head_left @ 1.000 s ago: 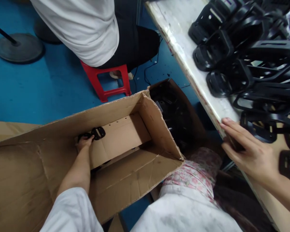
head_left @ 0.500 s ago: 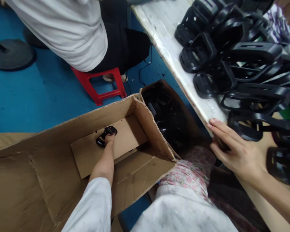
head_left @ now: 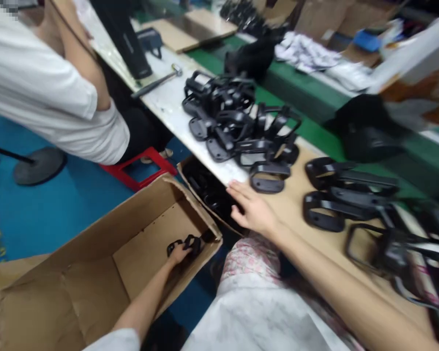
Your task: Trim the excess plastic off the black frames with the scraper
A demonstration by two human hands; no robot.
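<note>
My left hand [head_left: 179, 254] reaches down into a large open cardboard box [head_left: 95, 273] and grips a small black plastic part [head_left: 190, 242] near the box's right wall. My right hand [head_left: 251, 209] rests on the near edge of the workbench [head_left: 292, 204], fingers stretched out and holding nothing. Just beyond it lies a black plastic frame [head_left: 269, 176], in front of a heap of several similar black frames [head_left: 234, 122].
A second, smaller box [head_left: 208, 190] of black parts sits under the bench edge. A co-worker in a white shirt [head_left: 44, 92] sits on a red stool [head_left: 139, 168] at left. More black frames [head_left: 351, 200] lie at right. A hammer [head_left: 157, 82] lies farther along the bench.
The view has tilted up from the floor to the bench. My left hand moved the black part rightward inside the box, toward its right wall. My right hand stays on the bench edge.
</note>
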